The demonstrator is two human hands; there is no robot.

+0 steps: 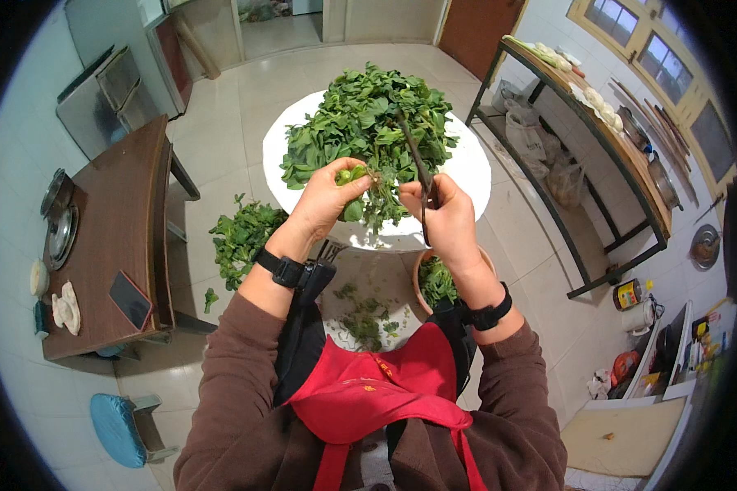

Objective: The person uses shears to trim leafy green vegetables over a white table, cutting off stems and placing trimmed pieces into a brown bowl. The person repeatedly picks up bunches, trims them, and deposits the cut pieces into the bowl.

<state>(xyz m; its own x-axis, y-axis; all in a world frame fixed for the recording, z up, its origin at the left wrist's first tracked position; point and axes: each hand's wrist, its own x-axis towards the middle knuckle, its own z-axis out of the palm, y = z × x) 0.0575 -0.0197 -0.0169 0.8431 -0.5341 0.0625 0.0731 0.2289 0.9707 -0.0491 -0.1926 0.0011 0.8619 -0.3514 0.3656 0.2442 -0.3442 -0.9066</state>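
My left hand (335, 193) pinches a small bunch of leafy greens (353, 210) over the near edge of a round white table (476, 184). Beside it on the right, my right hand (443, 215) is closed on the handles of dark scissors (421, 162), whose blades point away from me. Thin roots or stems show between the two hands. A large heap of leafy greens (368, 116) covers much of the white top behind them. Whether the scissor blades are apart cannot be made out.
More greens (245, 236) lie on the floor at left, and scraps (368, 319) lie below the table. A round tub (422, 288) holds greens near my right forearm. A brown table (110, 208) with a phone (131, 299) stands left; a wooden-topped rack (620, 147) stands right.
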